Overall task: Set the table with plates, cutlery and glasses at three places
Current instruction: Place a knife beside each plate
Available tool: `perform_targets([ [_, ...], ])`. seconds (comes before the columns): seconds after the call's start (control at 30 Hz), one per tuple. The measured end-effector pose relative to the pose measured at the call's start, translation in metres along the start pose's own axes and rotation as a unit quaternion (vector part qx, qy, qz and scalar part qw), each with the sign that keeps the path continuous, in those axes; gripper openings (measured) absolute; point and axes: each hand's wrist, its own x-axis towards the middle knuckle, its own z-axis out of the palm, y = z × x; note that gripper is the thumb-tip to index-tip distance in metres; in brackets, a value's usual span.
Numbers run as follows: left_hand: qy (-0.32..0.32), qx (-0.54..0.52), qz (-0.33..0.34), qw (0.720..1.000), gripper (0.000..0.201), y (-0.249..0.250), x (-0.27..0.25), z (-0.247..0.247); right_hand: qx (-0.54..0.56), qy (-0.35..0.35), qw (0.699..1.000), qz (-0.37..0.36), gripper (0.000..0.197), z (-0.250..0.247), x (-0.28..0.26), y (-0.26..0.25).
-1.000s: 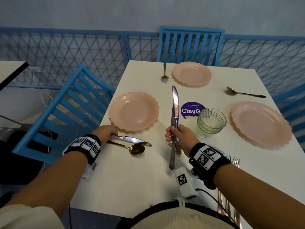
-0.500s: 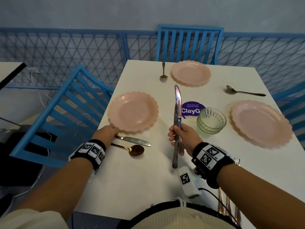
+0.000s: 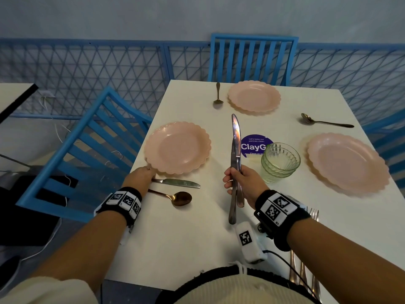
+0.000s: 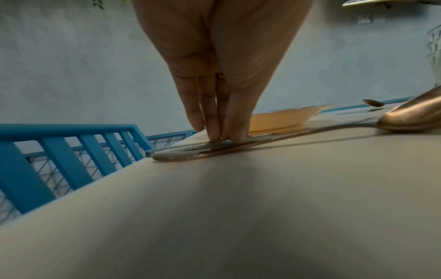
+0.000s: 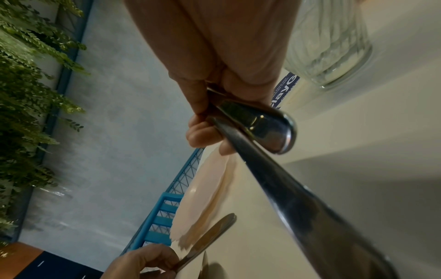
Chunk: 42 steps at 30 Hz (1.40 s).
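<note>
- 3 pink plates: 1 at the left place (image 3: 178,148), 1 at the far end (image 3: 254,97), 1 on the right (image 3: 347,163).
- 3 knives: 1 lying on the table (image 3: 176,183), 2 upright as a pair (image 3: 235,154).
- 3 spoons: near left (image 3: 173,196), far (image 3: 218,93), right (image 3: 326,122).
- 1 stack of green glasses (image 3: 280,160); how many are nested cannot be told.
- Forks (image 3: 303,268) at the near right edge, partly hidden, count unclear.
- 2 blue chairs fully in view: left (image 3: 83,137), far (image 3: 252,58).
- 1 purple sticker (image 3: 254,145).
</note>
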Motion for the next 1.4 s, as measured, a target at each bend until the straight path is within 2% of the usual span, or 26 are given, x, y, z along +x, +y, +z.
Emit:
perform_targets([
  [0.17, 0.051, -0.038, 0.016, 0.998, 0.028, 0.002, -0.008, -0.003, 0.002, 0.000, 1.000, -0.004, 0.029, -0.003, 0.001, 0.001],
  [0.3, -0.011, 0.008, 0.060, 0.998, 0.028, 0.012, -0.023, 0.006, 0.002, 0.001, 1.000, -0.004, 0.029, -0.001, 0.002, 0.002],
  [0.43, -0.006, 0.013, 0.038, 0.999, 0.021, 0.014, -0.024, 0.011, -0.003, -0.001, 1.000, -0.003, 0.029, 0.002, 0.001, 0.002],
  [1.03, -0.010, 0.030, 0.008, 0.999, 0.021, 0.014, -0.018, 0.001, -0.001, -0.004, 1.000, 0.000, 0.029, 0.001, -0.003, 0.002],
  [1.1, 0.004, 0.001, 0.008, 1.000, 0.022, 0.019, -0.020, -0.003, 0.000, -0.004, 1.000, -0.001, 0.028, 0.001, -0.003, 0.002],
  [1.27, 0.086, -0.124, 0.042, 0.988, 0.024, 0.061, -0.025, -0.032, 0.008, -0.002, 1.000, -0.003, 0.029, 0.002, -0.001, -0.001],
  [1.33, 0.055, -0.206, 0.054, 0.976, 0.024, 0.084, -0.026, -0.042, 0.024, 0.001, 1.000, -0.002, 0.029, 0.004, 0.000, -0.004],
  [1.4, -0.036, -0.266, 0.066, 0.961, 0.028, 0.108, -0.027, -0.048, 0.045, 0.001, 0.999, -0.005, 0.028, 0.005, 0.002, -0.009],
])
